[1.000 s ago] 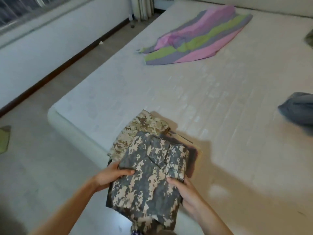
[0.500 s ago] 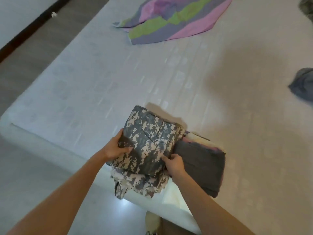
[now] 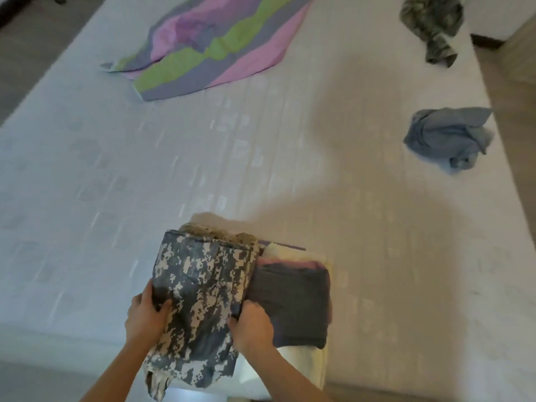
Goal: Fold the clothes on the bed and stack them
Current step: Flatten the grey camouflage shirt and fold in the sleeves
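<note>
camouflage garment was held folded at the near edge of the bed, overlapping the dark grey folded stack; its sides were gripped by the left hand and right hand, fingers curled round the cloth

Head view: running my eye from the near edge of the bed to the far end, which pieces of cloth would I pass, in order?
Nearest first: grey camouflage garment → crumpled blue garment → striped cloth. The green camouflage garment lies about as far as the striped cloth, so it is left out.
</note>
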